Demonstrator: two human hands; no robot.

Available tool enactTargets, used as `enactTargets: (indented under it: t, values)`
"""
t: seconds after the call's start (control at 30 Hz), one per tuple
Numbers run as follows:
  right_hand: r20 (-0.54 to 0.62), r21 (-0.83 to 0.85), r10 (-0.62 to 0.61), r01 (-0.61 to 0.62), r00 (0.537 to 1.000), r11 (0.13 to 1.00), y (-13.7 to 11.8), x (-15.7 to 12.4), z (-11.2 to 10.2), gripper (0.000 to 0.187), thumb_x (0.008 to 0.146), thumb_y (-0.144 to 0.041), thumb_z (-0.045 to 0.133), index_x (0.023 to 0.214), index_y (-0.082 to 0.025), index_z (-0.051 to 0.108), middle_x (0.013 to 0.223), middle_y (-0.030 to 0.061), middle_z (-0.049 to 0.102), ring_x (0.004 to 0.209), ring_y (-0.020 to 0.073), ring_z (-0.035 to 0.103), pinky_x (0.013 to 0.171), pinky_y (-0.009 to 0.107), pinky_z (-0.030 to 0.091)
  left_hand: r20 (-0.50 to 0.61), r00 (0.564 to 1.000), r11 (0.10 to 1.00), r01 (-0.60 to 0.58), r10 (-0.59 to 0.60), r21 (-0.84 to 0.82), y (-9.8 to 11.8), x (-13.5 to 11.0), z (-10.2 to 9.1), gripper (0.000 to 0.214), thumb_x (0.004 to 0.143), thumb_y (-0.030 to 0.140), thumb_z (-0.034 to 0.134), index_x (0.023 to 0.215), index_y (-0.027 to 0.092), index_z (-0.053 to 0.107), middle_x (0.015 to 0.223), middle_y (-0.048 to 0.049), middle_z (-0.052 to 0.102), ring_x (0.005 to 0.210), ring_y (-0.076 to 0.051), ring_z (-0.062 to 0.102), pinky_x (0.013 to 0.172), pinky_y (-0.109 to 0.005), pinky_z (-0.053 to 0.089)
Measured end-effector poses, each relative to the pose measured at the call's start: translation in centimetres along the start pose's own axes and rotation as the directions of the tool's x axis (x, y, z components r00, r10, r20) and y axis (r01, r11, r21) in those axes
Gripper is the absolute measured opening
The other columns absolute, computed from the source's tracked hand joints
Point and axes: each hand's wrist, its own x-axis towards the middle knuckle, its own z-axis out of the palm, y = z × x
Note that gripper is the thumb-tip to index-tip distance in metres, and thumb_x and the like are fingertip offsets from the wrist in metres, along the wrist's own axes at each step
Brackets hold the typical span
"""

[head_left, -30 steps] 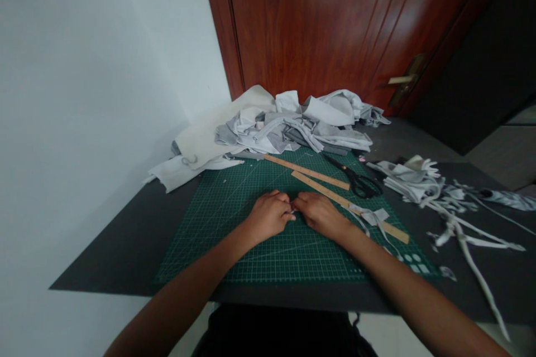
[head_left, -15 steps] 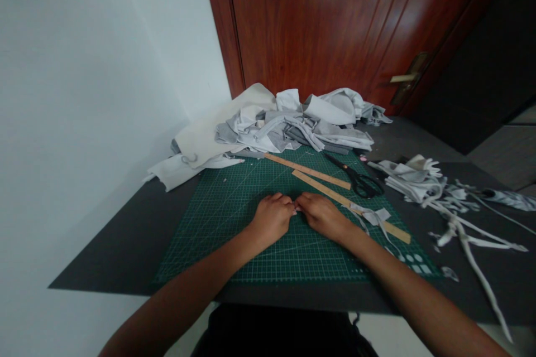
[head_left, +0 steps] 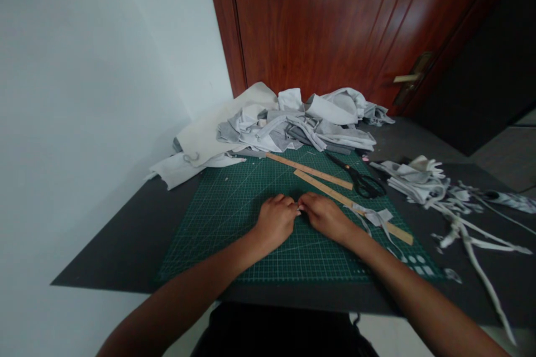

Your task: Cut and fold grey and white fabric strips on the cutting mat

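My left hand (head_left: pixel 277 220) and right hand (head_left: pixel 323 215) curl close together — whether gripping anything, I can't tell. Scissors (head_left: pixel 356 176) lie beyond the right.

A reddish door (head_left: pixel 318 22) stands behind heaped pale cloth (head_left: pixel 276 133); black scissors (head_left: pixel 357 178) lie near two rulers (head_left: pixel 310 170).

Green mat (head_left: pixel 226 206), pale fabric (head_left: pixel 412 187) on dark table (head_left: pixel 125 248)

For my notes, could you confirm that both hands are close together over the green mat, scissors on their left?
Not quite: in the head view, the scissors lie to the right; the left hand and right hand are close together over the green mat.
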Motion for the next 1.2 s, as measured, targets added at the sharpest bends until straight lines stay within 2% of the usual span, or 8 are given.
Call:
enactTargets:
  t: [0.27, 0.63, 0.77, 0.87, 0.93, 1.07, 1.13, 1.2]
  values:
    - [-0.004, 0.006, -0.066, 0.066, 0.998, 0.998, -0.4, -0.3, -1.7, 0.015, 0.091, -0.013, 0.063, 0.104, -0.018, 0.066, 0.099, 0.0075, 0.07, 0.093, 0.0236, 0.064, 0.084, 0.034, 0.047, 0.003, 1.0, 0.997, 0.029, -0.029, -0.072, -0.1, 0.1, -0.3, 0.023, 0.099, 0.019, 0.053, 0.091, 0.02, 0.075, 0.094, -0.0045, 0.073, 0.091, -0.021, 0.062, 0.08, -0.035, 0.049]
    - [0.0, -0.091, -0.169, 0.169, 0.986, 0.981, 0.8, 0.0, -0.7, 0.014, 0.098, -0.016, 0.06, 0.102, -0.019, 0.073, 0.085, 0.004, 0.064, 0.081, 0.02, 0.06, 0.076, 0.031, 0.042, 0.011, 0.997, 0.981, 0.075, -0.075, -0.177, -0.4, 0.4, -1.1, 0.023, 0.097, 0.019, 0.055, 0.085, 0.02, 0.074, 0.09, -0.0034, 0.074, 0.088, -0.02, 0.063, 0.082, -0.034, 0.048]
    - [-0.014, -0.13, -0.205, 0.201, 0.979, 0.971, 1.1, 0.0, -0.6, 0.018, 0.1, -0.018, 0.056, 0.097, -0.019, 0.074, 0.082, 0.0041, 0.062, 0.079, 0.02, 0.057, 0.074, 0.031, 0.04, 0.007, 0.998, 0.982, 0.06, -0.06, -0.181, -0.3, 0.5, -1.3, 0.027, 0.094, 0.042, 0.064, 0.083, 0.02, 0.073, 0.089, -0.0041, 0.073, 0.089, -0.022, 0.063, 0.081, -0.036, 0.048]
    - [-0.031, -0.144, -0.184, 0.178, 0.982, 0.973, 1.0, 0.0, -0.8, 0.02, 0.101, -0.021, 0.056, 0.093, -0.018, 0.074, 0.08, 0.0043, 0.061, 0.078, 0.0206, 0.057, 0.074, 0.032, 0.039, 0.029, 0.999, 0.988, 0.039, -0.035, -0.149, -0.3, 0.4, -1.2, 0.045, 0.077, 0.062, 0.078, 0.089, 0.018, 0.073, 0.095, -0.0067, 0.073, 0.096, -0.027, 0.062, 0.083, -0.038, 0.049]
    - [-0.062, -0.127, -0.162, 0.153, 0.985, 0.98, 0.9, 0.0, -1.2, 0.019, 0.101, -0.021, 0.055, 0.093, -0.018, 0.073, 0.081, 0.0044, 0.06, 0.079, 0.0209, 0.057, 0.075, 0.033, 0.04, 0.032, 0.999, 0.988, 0.04, -0.035, -0.147, -0.3, 0.3, -1.0, 0.046, 0.075, 0.059, 0.081, 0.095, 0.019, 0.073, 0.098, -0.0067, 0.073, 0.098, -0.027, 0.062, 0.085, -0.039, 0.049]
    - [-0.121, -0.021, -0.12, 0.118, 0.985, 0.993, 0.4, -0.1, -2.1, 0.021, 0.101, -0.023, 0.052, 0.09, -0.018, 0.069, 0.081, 0.0049, 0.06, 0.08, 0.0214, 0.058, 0.076, 0.033, 0.042, -0.002, 0.997, 0.967, 0.076, -0.079, -0.242, -0.6, 0.4, -1.0, 0.016, 0.092, 0.035, 0.069, 0.09, 0.02, 0.073, 0.095, -0.0036, 0.073, 0.093, -0.021, 0.065, 0.086, -0.034, 0.048]
    - [-0.141, 0.062, -0.084, 0.094, 0.986, 0.994, 0.0, -0.1, -2.6, 0.022, 0.101, -0.024, 0.051, 0.087, -0.018, 0.067, 0.082, 0.0052, 0.061, 0.08, 0.0213, 0.059, 0.075, 0.033, 0.043, -0.013, 0.993, 0.922, 0.106, -0.119, -0.373, -1.0, 0.6, -1.5, 0.017, 0.095, 0.03, 0.064, 0.084, 0.02, 0.073, 0.091, -0.0025, 0.073, 0.089, -0.019, 0.065, 0.083, -0.031, 0.048]
    - [-0.14, 0.165, -0.022, 0.045, 0.99, 0.985, -0.5, -0.2, -3.0, 0.021, 0.1, -0.025, 0.051, 0.085, -0.019, 0.065, 0.082, 0.0045, 0.062, 0.079, 0.0206, 0.059, 0.074, 0.032, 0.043, 0.032, 0.991, 0.822, 0.127, -0.131, -0.555, -1.7, 0.9, -2.2, 0.021, 0.094, 0.033, 0.063, 0.081, 0.019, 0.072, 0.085, -0.0014, 0.072, 0.083, -0.016, 0.066, 0.077, -0.027, 0.048]
